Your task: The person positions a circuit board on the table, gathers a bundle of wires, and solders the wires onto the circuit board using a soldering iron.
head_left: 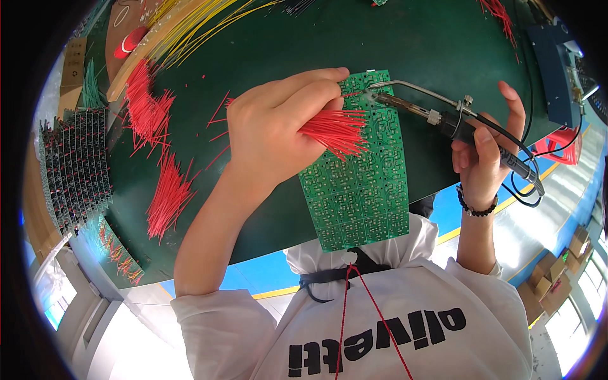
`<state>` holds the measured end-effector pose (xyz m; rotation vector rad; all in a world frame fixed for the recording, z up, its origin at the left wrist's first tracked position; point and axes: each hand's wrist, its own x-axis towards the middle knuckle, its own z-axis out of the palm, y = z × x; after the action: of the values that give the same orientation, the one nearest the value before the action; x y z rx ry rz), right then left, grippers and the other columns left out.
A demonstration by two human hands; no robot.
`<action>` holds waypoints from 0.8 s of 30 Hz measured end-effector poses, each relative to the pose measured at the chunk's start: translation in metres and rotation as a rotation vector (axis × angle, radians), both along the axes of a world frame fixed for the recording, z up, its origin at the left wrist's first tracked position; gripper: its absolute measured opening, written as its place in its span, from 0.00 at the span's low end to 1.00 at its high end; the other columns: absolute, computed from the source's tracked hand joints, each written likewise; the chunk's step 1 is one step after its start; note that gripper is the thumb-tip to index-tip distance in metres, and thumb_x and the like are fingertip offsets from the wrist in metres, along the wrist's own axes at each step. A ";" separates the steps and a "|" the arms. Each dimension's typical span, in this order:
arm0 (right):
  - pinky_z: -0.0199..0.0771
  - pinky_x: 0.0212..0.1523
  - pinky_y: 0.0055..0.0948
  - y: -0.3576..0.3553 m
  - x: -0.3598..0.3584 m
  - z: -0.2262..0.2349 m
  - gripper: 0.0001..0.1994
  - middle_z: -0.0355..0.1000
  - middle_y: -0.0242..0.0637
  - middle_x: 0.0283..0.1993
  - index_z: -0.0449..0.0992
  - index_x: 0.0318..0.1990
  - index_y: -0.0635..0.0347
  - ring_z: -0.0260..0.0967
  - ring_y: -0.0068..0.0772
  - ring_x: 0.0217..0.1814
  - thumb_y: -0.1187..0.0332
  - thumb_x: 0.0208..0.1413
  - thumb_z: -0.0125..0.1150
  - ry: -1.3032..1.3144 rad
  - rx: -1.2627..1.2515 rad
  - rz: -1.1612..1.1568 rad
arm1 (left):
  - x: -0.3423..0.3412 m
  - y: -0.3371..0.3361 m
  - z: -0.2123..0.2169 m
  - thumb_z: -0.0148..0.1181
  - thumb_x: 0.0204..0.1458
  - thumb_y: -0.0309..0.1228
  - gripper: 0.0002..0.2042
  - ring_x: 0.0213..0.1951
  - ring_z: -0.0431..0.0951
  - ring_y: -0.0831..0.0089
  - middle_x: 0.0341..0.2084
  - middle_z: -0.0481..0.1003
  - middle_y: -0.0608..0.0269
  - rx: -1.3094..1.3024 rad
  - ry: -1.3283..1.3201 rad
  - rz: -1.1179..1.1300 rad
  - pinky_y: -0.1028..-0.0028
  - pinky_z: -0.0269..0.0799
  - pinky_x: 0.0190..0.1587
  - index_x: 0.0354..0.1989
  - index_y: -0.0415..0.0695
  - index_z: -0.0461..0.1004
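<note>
My left hand (275, 126) is closed around a bundle of red wires (339, 132), whose ends fan out over a green circuit board panel (358, 199). At its fingertips a single red wire reaches the panel's upper part. My right hand (482, 158) grips the black handle of a soldering iron (459, 128) from the right. The iron's tip is at or very near the board beside that wire's end; I cannot tell whether they touch. A thin curved metal tube (424, 90), clamped to the iron, ends close to the tip. The panel overhangs the table's near edge.
Piles of red wires (170, 196) lie on the green table (253, 225) at left, with long yellow wires (202, 28) behind. Stacked dark board panels (77, 168) stand far left. A blue box-shaped device (552, 73) sits at right, and black cables (532, 183) trail from the iron.
</note>
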<state>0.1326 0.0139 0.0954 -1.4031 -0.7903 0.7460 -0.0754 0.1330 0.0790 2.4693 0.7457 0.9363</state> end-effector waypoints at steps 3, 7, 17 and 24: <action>0.60 0.11 0.16 -0.001 0.000 -0.001 0.29 0.60 0.29 0.13 0.51 0.59 0.64 0.54 0.16 0.08 0.77 0.45 0.47 -0.005 -0.001 0.020 | 0.001 0.001 -0.003 0.63 0.38 0.19 0.06 0.30 0.79 0.70 0.31 0.79 0.61 0.017 -0.002 0.005 0.78 0.75 0.32 0.25 0.42 0.74; 0.62 0.12 0.16 -0.001 0.000 -0.001 0.29 0.59 0.28 0.13 0.51 0.59 0.63 0.54 0.15 0.09 0.76 0.45 0.48 -0.004 0.002 0.029 | 0.002 0.003 -0.008 0.60 0.32 0.20 0.07 0.22 0.76 0.74 0.29 0.79 0.70 0.097 -0.077 0.026 0.78 0.69 0.22 0.19 0.45 0.70; 0.64 0.14 0.16 -0.002 -0.001 -0.002 0.30 0.59 0.28 0.13 0.51 0.59 0.63 0.54 0.16 0.09 0.76 0.45 0.49 0.002 0.023 0.048 | -0.001 0.000 -0.001 0.63 0.39 0.20 0.05 0.29 0.79 0.71 0.31 0.79 0.61 0.012 -0.001 0.008 0.78 0.75 0.31 0.25 0.42 0.74; 0.59 0.10 0.16 -0.002 0.000 0.000 0.30 0.60 0.30 0.16 0.50 0.59 0.64 0.55 0.17 0.09 0.75 0.45 0.48 0.042 0.024 -0.014 | 0.000 0.000 0.000 0.63 0.38 0.19 0.06 0.30 0.80 0.70 0.31 0.79 0.60 -0.001 -0.004 0.002 0.78 0.75 0.32 0.25 0.42 0.74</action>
<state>0.1324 0.0118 0.0957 -1.3659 -0.7534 0.7505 -0.0758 0.1331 0.0787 2.4654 0.7472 0.9415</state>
